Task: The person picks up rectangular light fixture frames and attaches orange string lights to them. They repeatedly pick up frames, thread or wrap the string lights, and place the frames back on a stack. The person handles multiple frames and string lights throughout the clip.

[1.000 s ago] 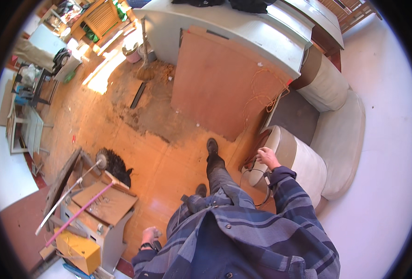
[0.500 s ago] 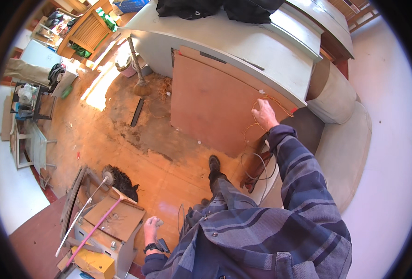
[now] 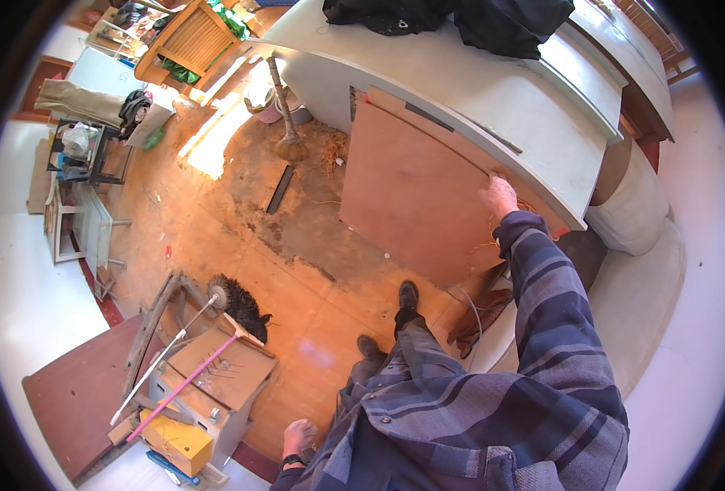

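My right hand [image 3: 500,197] reaches to the upper right of a large reddish-brown panel [image 3: 415,188] at the front of a long white counter [image 3: 452,90]. Its fingers are curled against the panel just under the counter's edge; what they pinch there is hidden. Thin orange cord [image 3: 528,206] loops beside that hand. Low down, my left hand [image 3: 299,437] hangs by my side with its fingers curled, and its contents cannot be made out. A dark band circles the left wrist.
A beige sofa [image 3: 636,270] stands at the right, past a grey cable [image 3: 476,309]. Broom [image 3: 291,147] and dark strip [image 3: 280,189] are across the floor. Left of me are a cabinet [image 3: 244,409], a pink pole [image 3: 184,385] and a black bristly brush head [image 3: 240,307].
My right hand has risen to the panel's top edge from the orange cord. My left hand has moved lower, and the small pale thing in it no longer shows. The view has shifted left.
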`<action>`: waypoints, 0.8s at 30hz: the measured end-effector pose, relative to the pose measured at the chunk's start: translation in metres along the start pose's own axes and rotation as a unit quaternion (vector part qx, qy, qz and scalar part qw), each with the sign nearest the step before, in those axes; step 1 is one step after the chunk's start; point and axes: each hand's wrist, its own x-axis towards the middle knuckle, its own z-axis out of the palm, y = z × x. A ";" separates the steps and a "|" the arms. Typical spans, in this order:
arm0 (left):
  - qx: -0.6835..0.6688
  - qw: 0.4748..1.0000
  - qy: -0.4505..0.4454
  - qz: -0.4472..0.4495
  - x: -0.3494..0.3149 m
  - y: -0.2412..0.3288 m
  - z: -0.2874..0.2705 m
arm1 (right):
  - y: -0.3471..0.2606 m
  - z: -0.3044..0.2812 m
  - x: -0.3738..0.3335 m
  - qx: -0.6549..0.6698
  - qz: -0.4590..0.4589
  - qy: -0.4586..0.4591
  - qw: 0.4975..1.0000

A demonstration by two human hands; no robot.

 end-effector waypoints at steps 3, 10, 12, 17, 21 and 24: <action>-0.014 0.999 0.036 -0.015 0.003 0.007 -0.006 | -0.006 0.002 0.001 0.020 0.021 0.013 1.000; 0.216 0.964 -0.045 0.150 0.020 -0.006 -0.050 | -0.008 0.021 0.004 -0.025 0.015 0.104 0.994; 0.209 0.958 -0.087 0.174 0.034 -0.002 -0.061 | -0.008 0.021 0.005 -0.017 -0.019 0.099 0.995; 0.206 0.961 -0.089 0.163 0.083 0.065 -0.074 | -0.024 0.021 -0.056 0.050 -0.087 0.130 0.986; 0.187 0.963 -0.100 0.167 0.141 0.208 -0.059 | -0.063 0.029 -0.157 0.071 -0.144 0.126 0.979; 0.313 0.887 -0.043 0.336 0.159 0.339 -0.028 | -0.097 0.033 -0.232 0.091 -0.164 0.049 0.981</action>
